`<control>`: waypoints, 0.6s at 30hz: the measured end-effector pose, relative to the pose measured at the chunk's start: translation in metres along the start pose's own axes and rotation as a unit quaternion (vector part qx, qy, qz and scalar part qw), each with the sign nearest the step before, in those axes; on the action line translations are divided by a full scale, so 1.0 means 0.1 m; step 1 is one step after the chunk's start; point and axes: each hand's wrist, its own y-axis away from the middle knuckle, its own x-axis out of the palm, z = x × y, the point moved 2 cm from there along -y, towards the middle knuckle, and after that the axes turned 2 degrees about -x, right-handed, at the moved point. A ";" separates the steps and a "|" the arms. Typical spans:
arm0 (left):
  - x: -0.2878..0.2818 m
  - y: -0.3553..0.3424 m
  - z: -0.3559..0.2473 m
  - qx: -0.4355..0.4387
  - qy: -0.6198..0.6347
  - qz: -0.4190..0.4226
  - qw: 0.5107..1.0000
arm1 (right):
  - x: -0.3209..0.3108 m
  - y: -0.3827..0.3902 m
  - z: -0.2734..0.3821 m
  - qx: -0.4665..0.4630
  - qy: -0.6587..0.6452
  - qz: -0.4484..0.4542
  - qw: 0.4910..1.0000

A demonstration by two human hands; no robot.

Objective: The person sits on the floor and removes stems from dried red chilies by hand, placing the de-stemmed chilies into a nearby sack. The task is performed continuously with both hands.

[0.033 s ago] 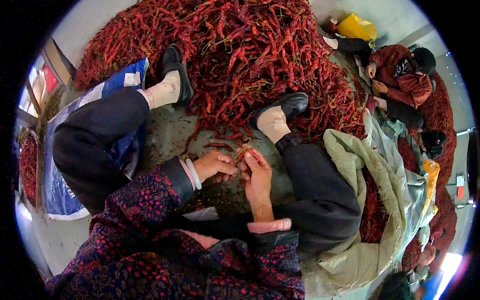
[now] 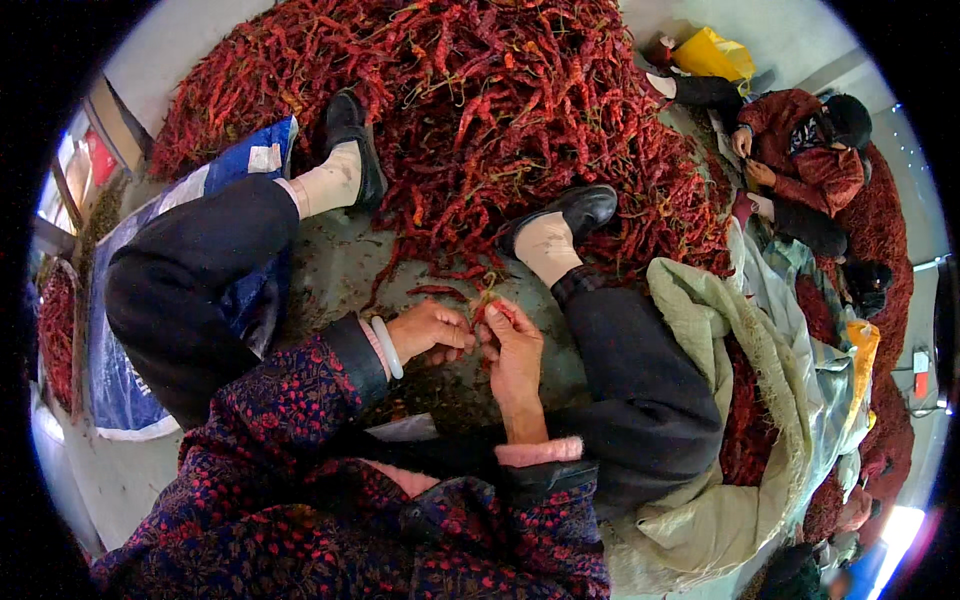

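Note:
My right hand is closed round dried red chili peppers, whose pale stems poke up past the thumb and fingertips. My left hand, with a white bangle at its wrist, is closed with curled fingers just beside the right one. Whatever those left fingers may hold is hidden. Both hands hover over the floor between my bent legs. Just beyond them, a few loose chilies lie at the near edge of a big heap of dried red chilies.
At my right lies an open woven sack with chilies inside. A blue-and-white sheet lies under my left leg. Far right, a person in a rust-red top sits near a yellow bag and more chili heaps.
The chili stems at my right fingertips have shifted slightly. Both hands stay in nearly the same place.

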 end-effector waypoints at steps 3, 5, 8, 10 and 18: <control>-0.04 -0.01 0.03 0.009 -0.039 -0.001 0.999 | 0.07 0.03 0.02 0.005 0.022 -0.003 1.000; -0.06 -0.02 0.05 0.015 -0.070 0.009 0.997 | 0.06 0.02 -0.01 0.003 0.029 -0.014 0.999; -0.12 0.00 -0.08 0.108 -0.112 0.016 0.988 | 0.06 0.04 0.02 0.016 0.022 -0.034 0.999; -0.17 0.06 -0.16 0.103 -0.076 -0.005 0.992 | 0.06 0.04 0.02 0.029 0.017 -0.024 0.999; -0.16 0.08 -0.28 0.155 -0.062 -0.040 0.985 | 0.07 0.04 0.01 0.091 0.049 0.049 0.993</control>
